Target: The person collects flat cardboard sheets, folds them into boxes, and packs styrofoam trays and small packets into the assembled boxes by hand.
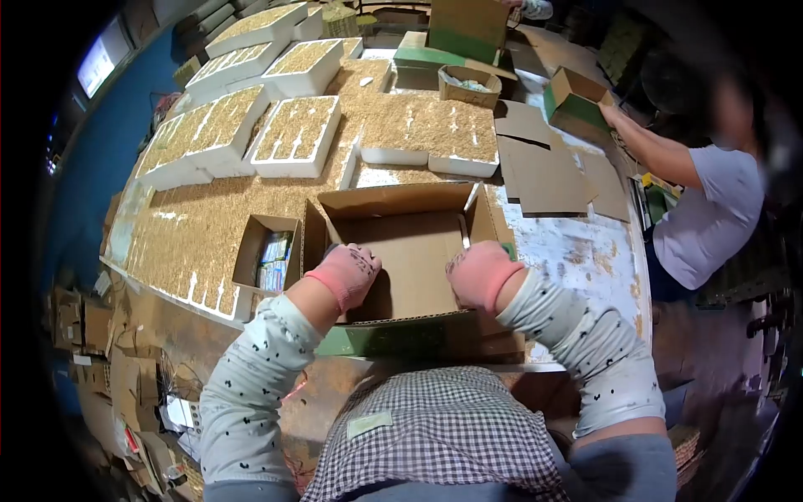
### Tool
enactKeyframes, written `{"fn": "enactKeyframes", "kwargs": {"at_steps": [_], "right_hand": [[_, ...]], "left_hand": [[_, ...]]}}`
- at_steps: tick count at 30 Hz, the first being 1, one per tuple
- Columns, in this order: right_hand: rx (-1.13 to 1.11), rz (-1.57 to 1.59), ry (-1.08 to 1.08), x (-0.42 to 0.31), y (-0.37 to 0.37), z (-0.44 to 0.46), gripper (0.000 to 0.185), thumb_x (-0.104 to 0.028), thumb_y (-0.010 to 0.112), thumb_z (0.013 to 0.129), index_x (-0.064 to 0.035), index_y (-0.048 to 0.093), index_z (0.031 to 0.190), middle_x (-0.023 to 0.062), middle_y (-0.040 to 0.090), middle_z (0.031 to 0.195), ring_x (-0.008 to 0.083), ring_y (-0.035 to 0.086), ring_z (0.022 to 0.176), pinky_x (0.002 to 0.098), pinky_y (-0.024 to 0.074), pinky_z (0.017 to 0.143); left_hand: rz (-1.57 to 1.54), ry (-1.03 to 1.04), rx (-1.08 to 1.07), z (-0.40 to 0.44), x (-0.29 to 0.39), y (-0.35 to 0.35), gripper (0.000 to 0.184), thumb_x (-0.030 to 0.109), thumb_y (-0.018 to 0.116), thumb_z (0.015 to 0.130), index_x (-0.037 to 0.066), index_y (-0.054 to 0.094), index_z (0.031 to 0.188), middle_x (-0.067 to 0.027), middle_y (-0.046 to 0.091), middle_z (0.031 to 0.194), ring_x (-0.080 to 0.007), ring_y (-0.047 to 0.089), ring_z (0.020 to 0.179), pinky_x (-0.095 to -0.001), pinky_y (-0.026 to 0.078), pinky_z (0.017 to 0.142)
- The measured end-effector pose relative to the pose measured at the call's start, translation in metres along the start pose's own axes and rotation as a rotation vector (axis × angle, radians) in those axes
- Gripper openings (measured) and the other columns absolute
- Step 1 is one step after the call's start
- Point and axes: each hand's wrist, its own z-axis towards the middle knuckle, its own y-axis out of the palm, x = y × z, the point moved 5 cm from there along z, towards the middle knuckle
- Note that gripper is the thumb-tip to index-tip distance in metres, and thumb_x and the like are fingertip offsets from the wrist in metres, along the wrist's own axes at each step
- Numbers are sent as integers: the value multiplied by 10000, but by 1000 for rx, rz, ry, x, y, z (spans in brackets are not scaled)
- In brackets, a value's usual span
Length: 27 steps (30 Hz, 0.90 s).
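Note:
An open cardboard box point(406, 268) with green on its outside stands in front of me, its bare bottom showing. My left hand point(350, 272), in a pink glove, is closed at the box's left side. Its fingers are curled, and what they hold, if anything, is hidden. Over the right side of the same box is my right hand point(481, 274), also gloved and closed. A thin white strip point(464, 231) shows just beyond its fingers; whether they grip it I cannot tell.
Left of the box stands a small carton point(249, 255) holding small colourful packets. White trays point(293, 138) filled with tan grains cover the table's far left. Flat cardboard sheets point(544, 167) lie at right. Beside the table a co-worker point(711, 201) holds another box point(575, 102).

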Motion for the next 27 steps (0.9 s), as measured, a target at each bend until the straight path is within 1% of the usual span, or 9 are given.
{"fn": "enactKeyframes", "kwargs": {"at_steps": [4, 9, 10, 12, 14, 15, 20, 24, 27], "right_hand": [[776, 246, 260, 70, -33, -66, 249, -307, 584, 780, -78, 593, 876, 110, 619, 837, 268, 615, 841, 358, 492, 711], [378, 471, -1, 35, 35, 22, 269, -253, 563, 754, -29, 633, 884, 159, 650, 913, 311, 618, 856, 382, 487, 772], [387, 402, -43, 21, 43, 41, 266, -239, 562, 752, -15, 635, 875, 172, 648, 912, 317, 616, 854, 389, 487, 768], [493, 1117, 130, 46, 55, 34, 286, -267, 615, 749, 3, 633, 840, 163, 656, 870, 286, 631, 837, 391, 491, 747], [716, 2012, 270, 66, 112, 39, 626, -363, 701, 763, -1, 464, 1216, 113, 637, 947, 210, 598, 872, 361, 474, 806], [772, 1739, 327, 51, 112, 21, 703, -338, 711, 763, -6, 374, 1282, 128, 600, 1035, 209, 573, 934, 340, 455, 849], [879, 2072, 396, -22, 150, -35, 803, -290, 729, 757, 10, 280, 1352, 129, 462, 1271, 201, 503, 1109, 305, 420, 931], [1187, 3155, 217, -3, 311, -98, 418, -263, 523, 898, -18, 473, 1233, 93, 566, 1177, 235, 570, 1039, 337, 467, 905], [1270, 2930, 98, 29, 370, -132, 492, -268, 545, 883, -65, 390, 1304, 110, 459, 1278, 260, 488, 1125, 406, 438, 925]], "left_hand": [[-603, 108, 678, -104, -44, -60, 753, 92, 744, 642, 175, 433, 1322, -180, 391, 1359, -348, 335, 1278, -381, 265, 1074], [-709, -276, 635, -49, -81, 67, 1334, 284, 886, 418, 65, 56, 1439, -341, 220, 1386, -457, 177, 1319, -424, 229, 1085], [-522, -412, 702, -18, -67, 96, 1291, 244, 882, 488, 48, 28, 1436, -327, 382, 1296, -396, 413, 1209, -390, 379, 993], [-1410, -227, 779, -16, -42, 98, 1221, 168, 850, 549, 42, 17, 1433, -236, 527, 1113, -286, 552, 981, -340, 486, 797], [-1692, -234, 751, -11, -40, 116, 1149, 95, 806, 605, 51, 13, 1435, -137, 610, 948, -183, 607, 793, -297, 534, 618], [-1830, -199, 638, -29, -28, 88, 1079, 81, 788, 622, 50, 69, 1426, -105, 605, 948, -163, 600, 805, -305, 530, 615], [-1649, -183, 396, -21, -17, 71, 759, 0, 672, 698, 56, 290, 1351, -93, 605, 926, -149, 582, 626, -260, 469, 470], [-1917, 269, 297, 46, 31, 7, 702, 120, 664, 783, 116, 319, 1394, -69, 593, 1003, -148, 583, 844, -285, 497, 733], [-802, 36, 496, 135, -17, 19, 605, 239, 710, 742, 96, 466, 1277, -92, 598, 1101, -240, 604, 921, -349, 485, 797]]}}
